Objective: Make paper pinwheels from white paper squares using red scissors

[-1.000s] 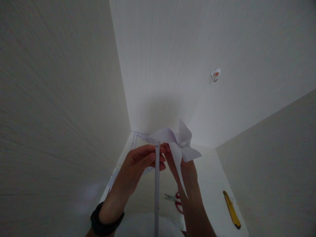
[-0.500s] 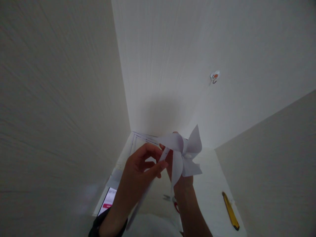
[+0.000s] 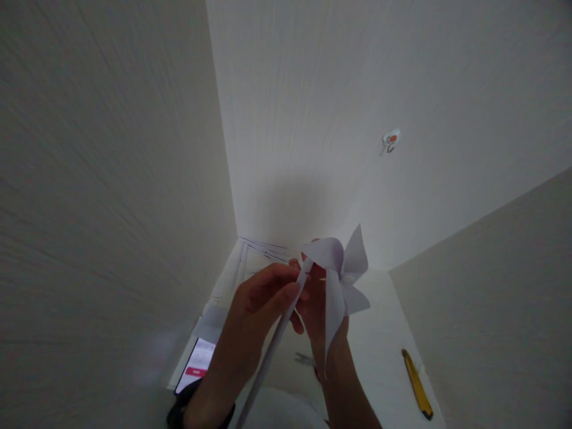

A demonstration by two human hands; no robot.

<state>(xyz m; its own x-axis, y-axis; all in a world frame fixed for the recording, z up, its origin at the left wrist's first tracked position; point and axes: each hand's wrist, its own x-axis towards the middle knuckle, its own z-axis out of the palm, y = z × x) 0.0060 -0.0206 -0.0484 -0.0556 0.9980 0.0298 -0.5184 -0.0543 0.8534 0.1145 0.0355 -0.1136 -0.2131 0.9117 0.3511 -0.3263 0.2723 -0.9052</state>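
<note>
My left hand (image 3: 257,307) pinches a long white paper stick (image 3: 272,348) near its upper end, thumb in front. The stick slants down toward my body. My right hand (image 3: 315,310) is behind a white paper pinwheel (image 3: 333,255) and holds it; the pinwheel partly hides the fingers. A thin pale tip pokes out between the blades, close to the stick's top. The pinwheel's curled blades face right, and it sits right beside the stick. Whether the two are joined I cannot tell.
On the white tabletop (image 3: 373,339) lie a pair of scissors (image 3: 304,358), partly behind my right wrist, and a yellow utility knife (image 3: 416,384) on the right. A lit phone (image 3: 196,360) lies at the left edge. Walls enclose three sides; a hook (image 3: 391,140) is on the far one.
The pinwheel has turned more side-on and shifted slightly right. The stick has come out into fuller view, tilted beside it, with my left hand moved a little right.
</note>
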